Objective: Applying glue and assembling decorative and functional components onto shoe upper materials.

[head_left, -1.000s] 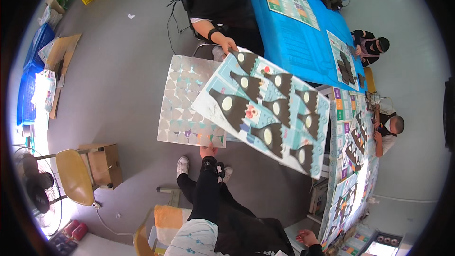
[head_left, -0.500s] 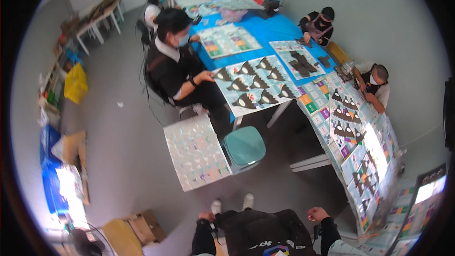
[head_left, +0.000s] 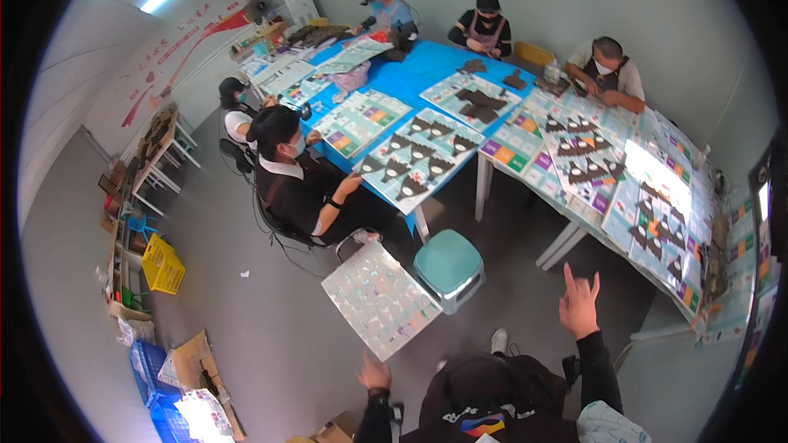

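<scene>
My right hand [head_left: 579, 305] is raised at the lower right, fingers apart and nothing in it. Lower and to the left, my left hand [head_left: 375, 373] also holds nothing; its fingers look partly stretched out, though small and a little blurred. Nearest to the left hand is a pale patterned board [head_left: 382, 299], just beyond it. A teal plastic stool [head_left: 448, 262] stands beside that board. Neither hand touches anything. Past the stool, a board with dark brown cut pieces [head_left: 420, 156] overhangs the table corner, a seated person's hand [head_left: 351, 182] at its left edge.
Several people sit around the long table with a blue cover [head_left: 435, 59]. A second table [head_left: 513, 160], bearing more boards of dark pieces [head_left: 583, 152], runs along the right. Yellow basket [head_left: 164, 267], blue crates [head_left: 148, 365] and cardboard [head_left: 197, 361] line the left side.
The view has tilted up and turned, so more of the far wall shows. My right hand has risen and its fingers have spread. My left hand has also come forward a little.
</scene>
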A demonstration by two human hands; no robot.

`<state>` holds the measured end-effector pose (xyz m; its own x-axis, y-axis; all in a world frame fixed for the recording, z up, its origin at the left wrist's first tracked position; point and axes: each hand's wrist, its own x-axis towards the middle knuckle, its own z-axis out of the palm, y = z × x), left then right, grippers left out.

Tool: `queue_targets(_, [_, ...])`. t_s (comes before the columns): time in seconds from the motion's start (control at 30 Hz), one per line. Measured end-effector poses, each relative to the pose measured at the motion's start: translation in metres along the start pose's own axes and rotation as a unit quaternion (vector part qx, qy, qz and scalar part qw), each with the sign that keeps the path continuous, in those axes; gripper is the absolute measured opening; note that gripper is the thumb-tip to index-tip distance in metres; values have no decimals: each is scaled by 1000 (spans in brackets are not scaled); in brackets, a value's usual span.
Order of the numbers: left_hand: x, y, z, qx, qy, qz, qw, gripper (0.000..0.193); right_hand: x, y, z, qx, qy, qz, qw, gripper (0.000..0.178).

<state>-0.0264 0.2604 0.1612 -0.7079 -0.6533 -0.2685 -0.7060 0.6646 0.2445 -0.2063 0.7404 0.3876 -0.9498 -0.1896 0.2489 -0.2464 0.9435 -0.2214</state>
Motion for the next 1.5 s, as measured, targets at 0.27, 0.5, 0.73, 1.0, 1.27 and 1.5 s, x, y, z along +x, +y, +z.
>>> queue_targets(0.27, [25, 254, -217, -109, 460, 369, 800, 40, -20, 57, -91, -124, 281, 64, 949, 61])
queue_targets(0.5, [-51, 365, -227, -101, 634, 437, 630, 10, -83, 197, -159, -233, 476, 136, 837, 33])
queue_targets(0.73, [-106, 507, -135, -87, 553, 511, 652, 12, -209, 333, -208, -356, 441, 224, 793, 23])
queue_targets(1.0, [-167, 661, -53, -80, 451, 658, 598, 12, -252, 437, -191, -383, 348, 275, 810, 25])
queue_targets(1.27, [-135, 758, 126, 376, -325, 683, 535, 26, -271, 542, -107, 214, -550, 518, 619, 13])
queue_targets(1.5, [-265, 858, 291, 16, -218, 640, 736, 41, -211, 610, -17, 186, -59, 566, 801, 24])
